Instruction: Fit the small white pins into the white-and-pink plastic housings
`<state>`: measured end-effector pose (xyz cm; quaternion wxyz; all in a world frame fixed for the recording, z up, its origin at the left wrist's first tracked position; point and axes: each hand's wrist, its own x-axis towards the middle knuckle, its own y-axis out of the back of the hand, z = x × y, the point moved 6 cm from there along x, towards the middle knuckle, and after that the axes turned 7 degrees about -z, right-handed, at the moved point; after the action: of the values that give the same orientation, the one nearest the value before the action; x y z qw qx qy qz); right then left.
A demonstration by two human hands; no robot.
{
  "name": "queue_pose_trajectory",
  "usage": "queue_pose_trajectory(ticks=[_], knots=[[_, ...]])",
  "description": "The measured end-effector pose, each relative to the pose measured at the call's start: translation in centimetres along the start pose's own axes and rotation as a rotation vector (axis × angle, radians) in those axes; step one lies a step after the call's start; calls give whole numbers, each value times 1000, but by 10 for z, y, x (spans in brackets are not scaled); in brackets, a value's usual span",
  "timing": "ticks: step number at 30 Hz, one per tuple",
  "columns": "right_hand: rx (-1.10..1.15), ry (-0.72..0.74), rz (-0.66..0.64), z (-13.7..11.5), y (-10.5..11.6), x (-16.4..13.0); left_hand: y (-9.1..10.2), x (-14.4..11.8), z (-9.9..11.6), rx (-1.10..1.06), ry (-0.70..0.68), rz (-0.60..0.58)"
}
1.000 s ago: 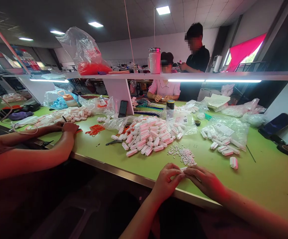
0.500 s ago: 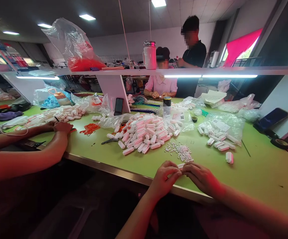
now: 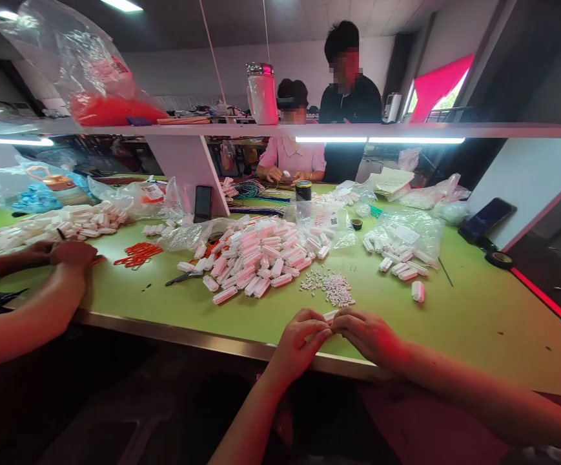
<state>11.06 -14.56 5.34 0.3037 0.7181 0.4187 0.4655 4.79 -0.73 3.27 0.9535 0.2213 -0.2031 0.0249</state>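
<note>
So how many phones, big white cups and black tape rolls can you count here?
Phones: 2
Big white cup: 1
Black tape roll: 1
Total: 4

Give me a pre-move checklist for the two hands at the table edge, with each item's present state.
1. Small white piece pinched between both hands: ok, left hand and right hand meet on it.
2. How the piece is seated in the fingers: cannot tell, mostly hidden.
3. Heap of tiny white bits close in front: ok.
4. Pile of white cases apart from the hands: ok.
5. Co-worker's hand away from the person's own: ok, far to the left.
6. Table bare beside the right hand: ok.
</note>
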Motion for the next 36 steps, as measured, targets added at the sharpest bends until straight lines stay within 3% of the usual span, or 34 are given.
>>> queue_pose_trajectory(ticks=[7, 11, 14, 21, 36], knots=[[80, -86, -46, 2, 4, 6, 2, 0, -1, 29, -11, 16], [64, -211, -17, 19, 18, 7, 5, -1, -10, 101, 76, 129], [-37, -280, -65, 34, 20, 5, 5, -2, -16, 246, 125, 199], [-236, -286, -195, 46, 3, 1, -6, 2, -20, 470, 172, 94], [-556, -184, -465, 29, -8, 10, -11, 4, -17, 469, 174, 22]])
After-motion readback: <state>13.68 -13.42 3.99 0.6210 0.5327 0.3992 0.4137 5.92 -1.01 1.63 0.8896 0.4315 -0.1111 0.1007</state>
